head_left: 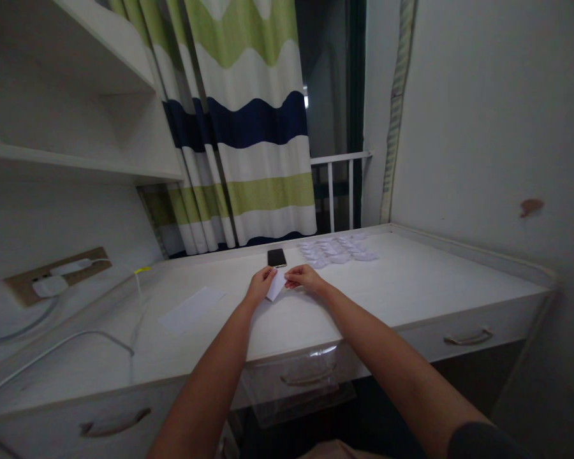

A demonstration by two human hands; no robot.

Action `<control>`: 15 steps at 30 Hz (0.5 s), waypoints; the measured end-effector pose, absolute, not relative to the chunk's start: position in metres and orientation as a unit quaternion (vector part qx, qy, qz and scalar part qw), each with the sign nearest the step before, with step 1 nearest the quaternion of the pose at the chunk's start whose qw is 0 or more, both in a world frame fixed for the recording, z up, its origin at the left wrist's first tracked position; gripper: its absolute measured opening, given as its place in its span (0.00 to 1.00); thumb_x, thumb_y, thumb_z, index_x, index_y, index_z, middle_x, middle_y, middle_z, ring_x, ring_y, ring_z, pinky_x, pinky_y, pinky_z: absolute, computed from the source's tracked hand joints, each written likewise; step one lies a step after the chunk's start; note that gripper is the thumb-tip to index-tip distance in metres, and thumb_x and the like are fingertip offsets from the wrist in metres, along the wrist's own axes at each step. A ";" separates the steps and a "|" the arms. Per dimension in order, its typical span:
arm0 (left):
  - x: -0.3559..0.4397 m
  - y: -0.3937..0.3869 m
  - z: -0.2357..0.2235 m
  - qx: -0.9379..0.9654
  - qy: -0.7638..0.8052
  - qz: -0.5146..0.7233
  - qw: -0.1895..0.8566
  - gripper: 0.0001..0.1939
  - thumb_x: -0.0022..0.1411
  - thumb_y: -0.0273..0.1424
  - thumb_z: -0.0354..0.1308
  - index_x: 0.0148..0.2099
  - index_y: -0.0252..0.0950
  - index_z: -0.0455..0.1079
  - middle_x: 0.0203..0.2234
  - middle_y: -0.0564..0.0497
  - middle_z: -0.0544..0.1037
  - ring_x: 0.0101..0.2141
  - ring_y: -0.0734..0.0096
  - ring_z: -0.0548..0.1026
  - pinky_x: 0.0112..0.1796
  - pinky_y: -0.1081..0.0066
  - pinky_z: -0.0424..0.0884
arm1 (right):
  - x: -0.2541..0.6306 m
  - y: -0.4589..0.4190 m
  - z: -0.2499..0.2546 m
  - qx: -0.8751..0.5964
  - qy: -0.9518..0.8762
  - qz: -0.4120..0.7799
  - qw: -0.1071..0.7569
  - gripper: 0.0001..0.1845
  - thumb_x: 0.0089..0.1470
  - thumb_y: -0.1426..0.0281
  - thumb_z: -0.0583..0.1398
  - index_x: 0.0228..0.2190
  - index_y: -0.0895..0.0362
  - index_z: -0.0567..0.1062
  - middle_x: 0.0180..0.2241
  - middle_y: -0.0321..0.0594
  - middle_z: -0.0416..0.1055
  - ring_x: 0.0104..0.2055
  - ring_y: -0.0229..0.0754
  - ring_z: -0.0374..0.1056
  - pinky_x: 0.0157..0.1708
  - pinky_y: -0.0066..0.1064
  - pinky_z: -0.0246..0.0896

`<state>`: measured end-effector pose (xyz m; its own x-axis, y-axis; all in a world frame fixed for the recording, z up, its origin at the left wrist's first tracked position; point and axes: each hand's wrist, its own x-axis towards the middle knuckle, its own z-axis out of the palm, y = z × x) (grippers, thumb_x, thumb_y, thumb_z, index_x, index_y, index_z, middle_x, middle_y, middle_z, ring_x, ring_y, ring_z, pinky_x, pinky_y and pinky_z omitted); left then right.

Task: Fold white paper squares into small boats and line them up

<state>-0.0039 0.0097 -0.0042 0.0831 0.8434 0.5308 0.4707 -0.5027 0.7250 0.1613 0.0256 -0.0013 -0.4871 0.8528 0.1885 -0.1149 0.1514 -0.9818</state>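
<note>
My left hand (pixel 261 285) and my right hand (pixel 305 277) meet near the far side of a white desk (pixel 402 274). Between them is a small piece of white paper (pixel 276 285), pinched by the fingers of my left hand, with the fingertips of my right hand at its right edge. Just beyond my hands lies a black smartphone (pixel 277 257). To its right, several small folded white paper pieces (pixel 337 250) are spread in rows. A flat white paper sheet (pixel 192 310) lies to the left of my left hand.
White shelves (pixel 76 95) overhang the desk's left side. A wall socket panel (pixel 57 275) with white plugs feeds cables across the left end. A striped curtain (pixel 249 121) and white railing (pixel 339 185) stand behind the desk. Drawers with handles line its front.
</note>
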 end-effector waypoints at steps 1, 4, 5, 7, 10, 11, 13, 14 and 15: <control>-0.004 0.010 -0.004 0.713 0.462 0.494 0.185 0.14 0.53 0.40 0.47 0.24 0.35 0.61 0.18 0.56 0.63 0.22 0.76 0.61 0.23 0.76 0.56 | 0.161 0.026 -0.001 -0.293 -0.636 0.580 0.415 0.06 0.40 0.72 0.63 0.23 0.64 0.72 0.18 0.38 0.71 0.21 0.33 0.67 0.26 0.25 0.64; -0.004 0.012 -0.005 0.716 0.462 0.492 0.179 0.15 0.53 0.40 0.48 0.23 0.35 0.60 0.17 0.56 0.62 0.22 0.76 0.61 0.23 0.76 0.56 | 0.161 0.027 -0.002 -0.302 -0.639 0.573 0.415 0.07 0.40 0.71 0.62 0.22 0.64 0.72 0.17 0.38 0.70 0.20 0.33 0.67 0.25 0.25 0.63; -0.004 0.012 -0.006 0.716 0.461 0.492 0.180 0.14 0.53 0.40 0.48 0.23 0.35 0.60 0.17 0.56 0.62 0.22 0.76 0.61 0.23 0.76 0.56 | 0.161 0.027 -0.003 -0.303 -0.640 0.572 0.415 0.07 0.40 0.71 0.62 0.21 0.64 0.72 0.17 0.37 0.70 0.20 0.33 0.67 0.25 0.25 0.63; -0.004 0.013 -0.006 0.714 0.460 0.493 0.188 0.14 0.52 0.40 0.48 0.23 0.35 0.60 0.17 0.56 0.62 0.22 0.76 0.61 0.23 0.76 0.56 | 0.161 0.028 -0.004 -0.301 -0.642 0.569 0.417 0.07 0.40 0.71 0.62 0.21 0.64 0.71 0.16 0.37 0.70 0.20 0.33 0.66 0.25 0.25 0.63; -0.004 0.012 -0.005 0.708 0.458 0.498 0.201 0.14 0.52 0.40 0.48 0.22 0.35 0.60 0.17 0.56 0.62 0.21 0.76 0.61 0.23 0.75 0.56 | 0.161 0.029 -0.005 -0.298 -0.649 0.564 0.416 0.07 0.39 0.71 0.63 0.21 0.64 0.71 0.16 0.37 0.70 0.20 0.33 0.66 0.25 0.26 0.63; -0.004 0.012 -0.004 0.706 0.458 0.499 0.204 0.14 0.52 0.40 0.48 0.22 0.35 0.60 0.17 0.56 0.62 0.21 0.76 0.61 0.23 0.75 0.56 | 0.161 0.029 -0.004 -0.298 -0.651 0.562 0.414 0.08 0.38 0.71 0.63 0.22 0.64 0.71 0.16 0.37 0.70 0.20 0.33 0.66 0.25 0.26 0.63; -0.003 0.011 -0.003 0.701 0.461 0.503 0.207 0.14 0.51 0.40 0.48 0.22 0.35 0.60 0.17 0.56 0.62 0.21 0.76 0.61 0.23 0.75 0.56 | 0.161 0.029 -0.004 -0.297 -0.654 0.560 0.412 0.08 0.38 0.71 0.63 0.22 0.64 0.71 0.16 0.37 0.70 0.20 0.34 0.66 0.25 0.26 0.63; -0.003 0.011 -0.003 0.698 0.463 0.506 0.206 0.14 0.51 0.40 0.48 0.22 0.35 0.60 0.17 0.56 0.62 0.22 0.76 0.61 0.23 0.75 0.56 | 0.161 0.029 -0.004 -0.296 -0.655 0.560 0.412 0.08 0.38 0.71 0.63 0.22 0.64 0.71 0.16 0.37 0.70 0.20 0.33 0.66 0.25 0.26 0.63; -0.003 0.010 -0.002 0.695 0.464 0.510 0.204 0.14 0.51 0.40 0.48 0.22 0.35 0.60 0.17 0.56 0.62 0.21 0.76 0.61 0.23 0.75 0.56 | 0.161 0.028 -0.004 -0.295 -0.656 0.559 0.413 0.08 0.38 0.71 0.63 0.22 0.64 0.71 0.16 0.36 0.70 0.19 0.33 0.66 0.25 0.26 0.63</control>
<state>-0.0031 0.0103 -0.0025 0.0484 0.8533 0.5192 0.4369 -0.4856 0.7572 0.1609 0.0283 -0.0036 -0.4847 0.8486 0.2119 -0.0748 0.2011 -0.9767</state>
